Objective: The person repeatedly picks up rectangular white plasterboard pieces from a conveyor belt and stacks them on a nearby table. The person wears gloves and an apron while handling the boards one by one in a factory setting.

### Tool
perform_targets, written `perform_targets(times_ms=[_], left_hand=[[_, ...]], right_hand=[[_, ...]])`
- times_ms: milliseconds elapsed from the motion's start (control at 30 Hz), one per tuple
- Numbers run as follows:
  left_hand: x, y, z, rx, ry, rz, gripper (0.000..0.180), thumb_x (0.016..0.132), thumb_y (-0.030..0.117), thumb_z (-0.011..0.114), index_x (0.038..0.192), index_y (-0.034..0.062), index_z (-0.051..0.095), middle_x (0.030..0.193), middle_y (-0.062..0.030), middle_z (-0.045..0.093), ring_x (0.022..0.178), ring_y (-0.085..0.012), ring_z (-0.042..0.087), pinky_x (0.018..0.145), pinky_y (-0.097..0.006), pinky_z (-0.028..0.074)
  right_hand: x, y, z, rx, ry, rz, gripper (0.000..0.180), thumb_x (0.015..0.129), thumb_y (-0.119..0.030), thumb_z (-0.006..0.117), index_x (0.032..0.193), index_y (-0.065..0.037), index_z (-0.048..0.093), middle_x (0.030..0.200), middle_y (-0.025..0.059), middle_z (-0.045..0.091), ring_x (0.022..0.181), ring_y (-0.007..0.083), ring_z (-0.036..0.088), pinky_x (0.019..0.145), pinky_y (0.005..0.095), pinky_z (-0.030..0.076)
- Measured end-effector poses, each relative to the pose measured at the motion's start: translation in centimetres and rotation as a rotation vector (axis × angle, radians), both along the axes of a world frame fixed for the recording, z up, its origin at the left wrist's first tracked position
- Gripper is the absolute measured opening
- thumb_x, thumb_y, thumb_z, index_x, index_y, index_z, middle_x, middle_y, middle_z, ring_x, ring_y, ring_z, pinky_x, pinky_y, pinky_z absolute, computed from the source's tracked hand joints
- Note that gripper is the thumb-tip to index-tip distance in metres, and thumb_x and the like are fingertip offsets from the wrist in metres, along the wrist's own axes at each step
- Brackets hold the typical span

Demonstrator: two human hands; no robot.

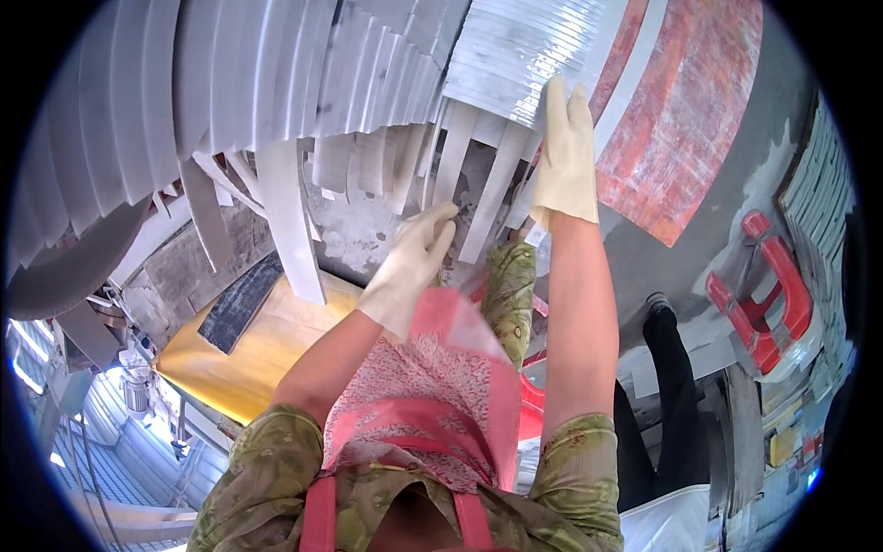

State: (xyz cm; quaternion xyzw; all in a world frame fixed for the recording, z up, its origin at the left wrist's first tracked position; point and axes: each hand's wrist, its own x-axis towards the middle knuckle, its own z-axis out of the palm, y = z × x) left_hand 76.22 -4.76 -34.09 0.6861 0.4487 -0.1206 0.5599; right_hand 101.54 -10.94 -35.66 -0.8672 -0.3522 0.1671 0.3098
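r fingers [557, 110] straight, at r edge of glossy stack [510, 55], l fingers [430, 219] half-curled, holds unclear, floor [644, 265] by red sheet [682, 120]

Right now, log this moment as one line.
left hand: gloved, bent | right hand: gloved, outstretched at glossy stack | nearby: reddish panel

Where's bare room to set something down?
Bare floor between the red board and red frame; bare yellow sheet between the dark strip and left forearm. Crowded: upper left, with packed grey strips, and top centre, with the shiny stack by the right hand.
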Motion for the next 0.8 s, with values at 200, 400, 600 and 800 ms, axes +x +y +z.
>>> perform_targets(times_ms=[200, 400, 600, 800], left_hand=[[6.5, 3.5, 4.7, 0.002, 0.188, 0.061, 0.043, 0.105, 0.028, 0.055, 0.142, 0.0055, 0.059, 0.132, -0.0098, 0.066, 0.124, -0.0177, 0.061, 0.105, -0.032, 0.046], [10.0, 4.2, 2.2, -0.037, -0.114, 0.366, 0.064, 0.101, 0.023, 0.058, 0.156, -0.0029, 0.036, 0.159, -0.0226, 0.042, 0.149, -0.0292, 0.041, 0.121, -0.037, 0.033], [12.5, 5.4, 0.4, -0.108, -0.138, 0.502, 0.074, 0.096, 0.022, 0.064, 0.158, -0.0016, 0.032, 0.161, -0.0232, 0.038, 0.151, -0.0292, 0.037, 0.123, -0.038, 0.030], [13.7, 6.5, -1.0, -0.157, -0.286, 0.497, 0.058, 0.097, 0.020, 0.066, 0.146, -0.0036, 0.046, 0.145, -0.0143, 0.055, 0.138, -0.0205, 0.049, 0.117, -0.035, 0.034]], right_hand=[[0.6, 2.2, 1.3, 0.297, 0.764, -0.491, 0.064, 0.106, -0.037, 0.053, 0.151, 0.006, 0.040, 0.150, 0.0230, 0.050, 0.138, 0.0277, 0.048, 0.115, 0.0353, 0.034], [-0.6, -2.1, -3.1, 0.193, 0.175, 0.086, 0.070, 0.092, 0.005, 0.049, 0.159, -0.007, 0.033, 0.158, 0.0338, 0.031, 0.148, 0.0495, 0.032, 0.122, 0.0468, 0.031], [-2.1, -0.2, 0.1, 0.169, 0.367, -0.119, 0.063, 0.097, -0.008, 0.046, 0.159, -0.007, 0.035, 0.159, 0.0307, 0.034, 0.148, 0.0423, 0.036, 0.122, 0.0429, 0.030], [-1.3, -2.0, -3.6, 0.127, 0.142, 0.083, 0.059, 0.101, 0.005, 0.038, 0.157, -0.012, 0.043, 0.157, 0.0331, 0.035, 0.144, 0.0460, 0.041, 0.121, 0.0441, 0.032]])
